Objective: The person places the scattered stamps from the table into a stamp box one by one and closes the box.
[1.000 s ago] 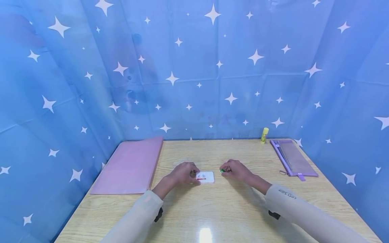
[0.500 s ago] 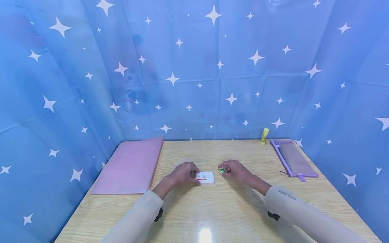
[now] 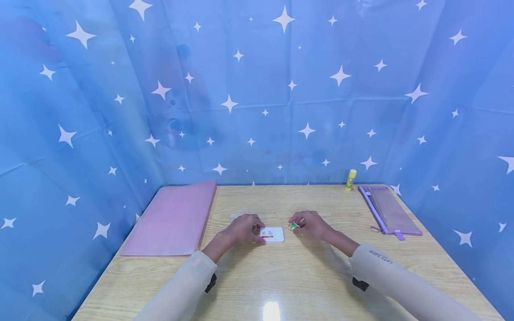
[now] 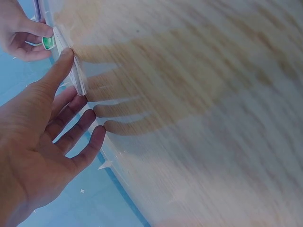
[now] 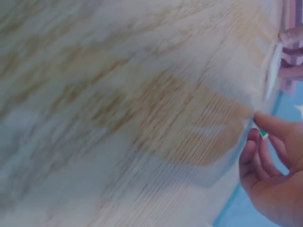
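Observation:
My left hand (image 3: 241,229) holds a flat white pack of cards or labels (image 3: 276,234) by its left end, with red and dark print on top. The pack lies on the table; in the left wrist view its layered edge (image 4: 78,80) shows between thumb and fingers. To the right, my right hand (image 3: 313,225) pinches a small green piece with a white border (image 3: 294,226), held tilted a short way from the pack. Most of this piece is hidden behind the fingers in the right wrist view, where only a green bit (image 5: 263,134) shows.
A pink folder (image 3: 170,220) lies at the left of the wooden table (image 3: 257,281). At the back right stands a yellow glue stick (image 3: 350,179), beside a purple zip pouch (image 3: 393,209). Something clear and flat (image 3: 240,216) lies behind my left hand. A starry blue curtain surrounds the table.
The small green piece has turned in my right fingers, so more of its green face shows. My left hand and the white pack have stayed in place.

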Available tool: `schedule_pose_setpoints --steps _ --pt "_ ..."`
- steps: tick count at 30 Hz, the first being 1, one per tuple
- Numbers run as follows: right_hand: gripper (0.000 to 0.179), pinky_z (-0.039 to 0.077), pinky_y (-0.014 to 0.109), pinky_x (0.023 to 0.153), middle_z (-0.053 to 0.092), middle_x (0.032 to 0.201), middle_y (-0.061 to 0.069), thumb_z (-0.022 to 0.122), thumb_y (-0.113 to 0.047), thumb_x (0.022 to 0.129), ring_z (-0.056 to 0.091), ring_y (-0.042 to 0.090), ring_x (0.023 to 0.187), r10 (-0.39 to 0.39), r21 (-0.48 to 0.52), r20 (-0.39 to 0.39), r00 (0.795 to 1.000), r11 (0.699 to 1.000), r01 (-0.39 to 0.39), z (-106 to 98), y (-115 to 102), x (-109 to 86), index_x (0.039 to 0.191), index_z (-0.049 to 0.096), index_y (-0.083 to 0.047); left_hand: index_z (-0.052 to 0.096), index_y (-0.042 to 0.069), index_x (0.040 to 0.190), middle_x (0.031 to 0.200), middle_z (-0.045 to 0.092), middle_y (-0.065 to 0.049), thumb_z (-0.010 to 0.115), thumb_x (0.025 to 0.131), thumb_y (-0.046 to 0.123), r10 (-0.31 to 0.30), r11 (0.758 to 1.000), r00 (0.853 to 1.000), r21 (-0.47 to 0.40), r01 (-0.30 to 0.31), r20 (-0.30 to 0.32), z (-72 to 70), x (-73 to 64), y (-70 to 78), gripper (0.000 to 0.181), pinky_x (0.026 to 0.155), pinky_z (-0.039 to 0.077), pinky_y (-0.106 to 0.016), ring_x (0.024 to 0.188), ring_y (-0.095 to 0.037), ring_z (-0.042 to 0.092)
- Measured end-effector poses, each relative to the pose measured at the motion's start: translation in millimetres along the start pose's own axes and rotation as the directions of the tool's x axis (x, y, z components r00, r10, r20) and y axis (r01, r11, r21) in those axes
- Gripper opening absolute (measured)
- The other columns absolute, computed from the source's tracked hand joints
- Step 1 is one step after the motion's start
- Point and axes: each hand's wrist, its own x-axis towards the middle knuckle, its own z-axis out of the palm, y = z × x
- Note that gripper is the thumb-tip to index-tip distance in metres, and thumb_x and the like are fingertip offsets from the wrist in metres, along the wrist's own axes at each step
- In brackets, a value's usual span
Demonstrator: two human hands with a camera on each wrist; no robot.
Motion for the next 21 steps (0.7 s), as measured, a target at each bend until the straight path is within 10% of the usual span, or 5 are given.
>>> schedule_pose_setpoints --steps 21 --pt "0.023 0.056 0.024 0.072 0.078 0.093 0.015 0.083 -0.003 0.084 0.076 0.025 0.088 0.099 0.185 -0.020 0.995 0.978 -0.094 8 -18 10.1 0.104 0.074 0.005 0.077 0.012 0.122 0.118 0.072 -0.001 0.092 0.079 0.038 0.006 1.000 1.000 0.002 -0.006 0.001 0.5 1.5 -1.5 0.052 0.086 0.050 -0.028 0.099 -0.012 0.062"
